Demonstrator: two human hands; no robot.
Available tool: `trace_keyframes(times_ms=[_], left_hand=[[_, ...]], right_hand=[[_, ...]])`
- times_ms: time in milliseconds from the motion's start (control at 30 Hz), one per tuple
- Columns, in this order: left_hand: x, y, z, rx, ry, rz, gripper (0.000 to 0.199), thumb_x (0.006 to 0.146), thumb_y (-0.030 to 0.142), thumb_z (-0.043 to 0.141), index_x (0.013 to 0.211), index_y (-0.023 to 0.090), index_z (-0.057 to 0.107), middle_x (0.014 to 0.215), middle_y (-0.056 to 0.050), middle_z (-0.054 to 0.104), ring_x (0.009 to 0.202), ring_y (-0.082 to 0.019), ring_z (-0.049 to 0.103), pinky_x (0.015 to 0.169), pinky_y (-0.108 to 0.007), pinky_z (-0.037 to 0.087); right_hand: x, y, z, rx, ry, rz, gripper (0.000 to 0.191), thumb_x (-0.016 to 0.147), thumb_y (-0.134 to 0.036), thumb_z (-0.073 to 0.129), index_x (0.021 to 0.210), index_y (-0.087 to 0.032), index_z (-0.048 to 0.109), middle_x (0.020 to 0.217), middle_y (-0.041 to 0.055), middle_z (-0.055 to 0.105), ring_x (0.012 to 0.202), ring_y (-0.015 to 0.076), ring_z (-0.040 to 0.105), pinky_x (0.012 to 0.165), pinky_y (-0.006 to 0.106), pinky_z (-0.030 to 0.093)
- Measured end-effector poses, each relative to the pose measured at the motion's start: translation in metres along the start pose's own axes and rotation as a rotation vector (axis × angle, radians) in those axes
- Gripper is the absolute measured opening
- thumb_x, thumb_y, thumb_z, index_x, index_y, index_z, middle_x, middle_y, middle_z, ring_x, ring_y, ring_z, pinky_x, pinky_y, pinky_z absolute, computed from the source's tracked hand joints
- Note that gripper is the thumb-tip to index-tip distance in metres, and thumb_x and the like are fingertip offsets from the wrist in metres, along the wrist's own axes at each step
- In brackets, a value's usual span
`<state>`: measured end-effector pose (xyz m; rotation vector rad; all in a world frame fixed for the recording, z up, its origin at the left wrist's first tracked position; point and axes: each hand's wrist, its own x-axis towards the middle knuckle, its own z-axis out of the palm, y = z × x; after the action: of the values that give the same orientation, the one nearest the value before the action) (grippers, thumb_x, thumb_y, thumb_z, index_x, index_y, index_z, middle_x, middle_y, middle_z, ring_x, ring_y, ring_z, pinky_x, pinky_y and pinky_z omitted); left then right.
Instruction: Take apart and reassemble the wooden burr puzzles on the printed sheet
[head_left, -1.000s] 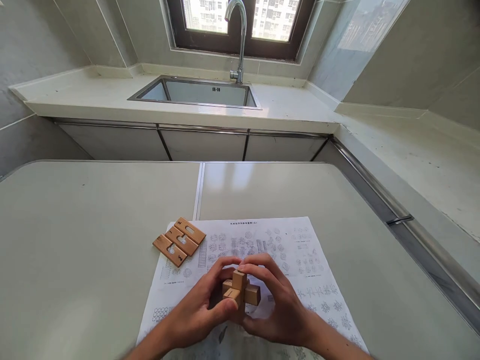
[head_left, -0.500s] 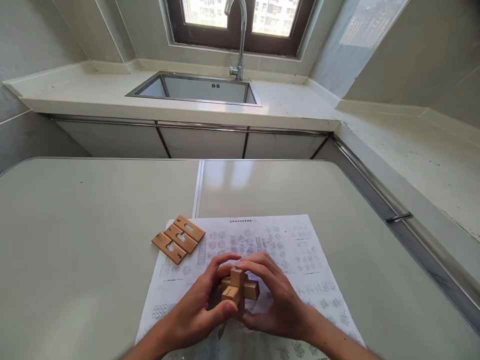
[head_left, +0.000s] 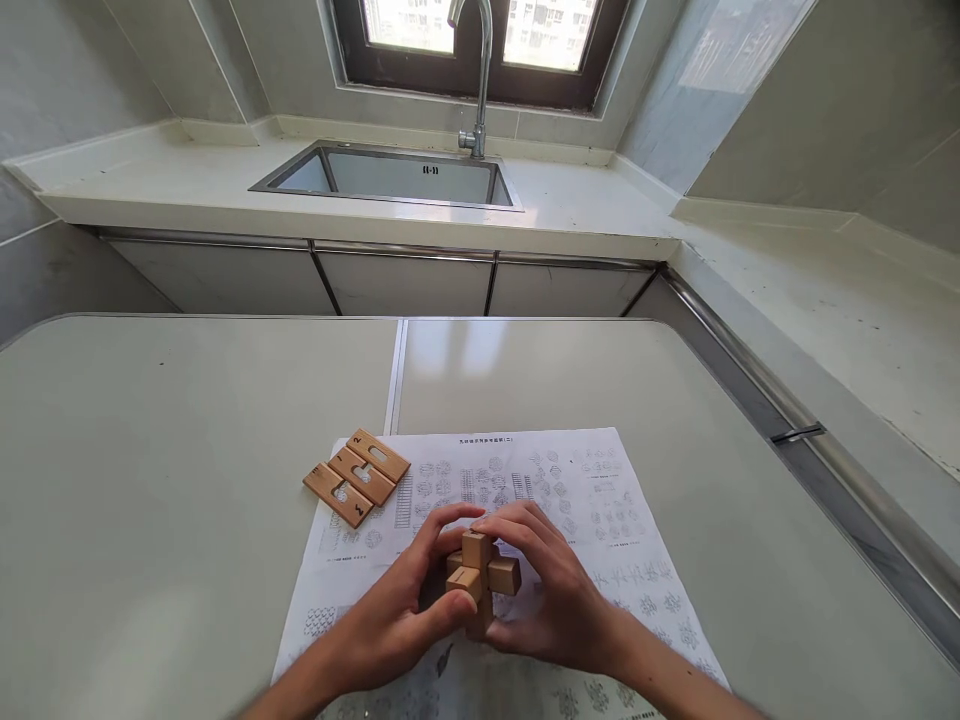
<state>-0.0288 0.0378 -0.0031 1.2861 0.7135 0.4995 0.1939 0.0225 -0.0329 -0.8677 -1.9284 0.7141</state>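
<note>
A small cross-shaped wooden block puzzle [head_left: 477,576] stands upright between both hands, above a printed sheet [head_left: 570,570]. My left hand [head_left: 409,610] holds it from the left, its thumb against the front block and its fingers curled behind. From the right, my right hand [head_left: 551,590] grips the puzzle's top with the fingertips and its bottom with the thumb. Three flat wooden plates with cut-out slots and numbers [head_left: 358,477] lie side by side on the sheet's upper left corner, partly over the table.
The pale table [head_left: 187,450] has a seam strip running back from the sheet. Behind it are a counter [head_left: 585,200] with a sink [head_left: 412,177], a faucet [head_left: 481,80] and a window. Another counter [head_left: 847,320] runs along the right.
The puzzle has shifted very slightly to the right in the hands. Both hands keep nearly the same grip, and the plates lie where they were.
</note>
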Motion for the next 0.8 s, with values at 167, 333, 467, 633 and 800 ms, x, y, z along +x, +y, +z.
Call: trace_keyframes(times_ms=[167,333,467,633,800], left_hand=[[0.001,0.007,-0.002,-0.070,-0.012,-0.022,0.073,0.098,0.073,0.055,0.152,0.030,0.034,0.136,-0.014,0.064,0.120,-0.030,0.065,0.103,-0.044,0.047],[0.000,0.007,-0.006,-0.100,0.021,-0.042,0.068,0.100,0.072,0.051,0.151,0.031,0.036,0.138,-0.013,0.064,0.125,-0.032,0.063,0.110,-0.048,0.043],[-0.001,0.008,-0.006,-0.026,0.030,-0.038,0.064,0.101,0.073,0.048,0.149,0.031,0.041,0.134,-0.011,0.065,0.121,-0.029,0.062,0.105,-0.044,0.046],[0.001,0.011,-0.005,-0.015,0.015,-0.024,0.064,0.100,0.073,0.049,0.147,0.029,0.044,0.134,-0.011,0.064,0.124,-0.031,0.060,0.107,-0.045,0.046],[0.001,0.010,-0.004,-0.032,-0.015,-0.014,0.067,0.102,0.070,0.049,0.154,0.030,0.037,0.134,-0.012,0.063,0.120,-0.030,0.063,0.106,-0.046,0.047]], right_hand=[[0.004,0.000,-0.006,0.057,-0.016,-0.009,0.079,0.084,-0.050,0.085,0.150,-0.026,0.048,0.122,0.0119,0.067,0.105,0.0294,0.066,0.090,0.046,0.059],[0.007,-0.003,-0.010,0.045,0.109,-0.048,0.041,0.101,-0.039,0.070,0.138,-0.026,0.057,0.112,0.0102,0.071,0.100,0.0250,0.071,0.085,0.040,0.063],[0.008,-0.005,-0.010,-0.020,0.168,-0.078,0.026,0.100,-0.024,0.072,0.125,-0.027,0.064,0.104,0.0079,0.073,0.092,0.0228,0.074,0.078,0.037,0.065],[0.007,-0.002,-0.010,-0.003,0.140,-0.053,0.029,0.100,-0.030,0.073,0.127,-0.028,0.062,0.108,0.0084,0.071,0.096,0.0232,0.074,0.082,0.038,0.065],[0.002,-0.001,-0.007,0.002,0.001,-0.027,0.090,0.082,-0.054,0.088,0.154,-0.026,0.043,0.134,0.0165,0.060,0.123,0.0329,0.065,0.099,0.049,0.062]])
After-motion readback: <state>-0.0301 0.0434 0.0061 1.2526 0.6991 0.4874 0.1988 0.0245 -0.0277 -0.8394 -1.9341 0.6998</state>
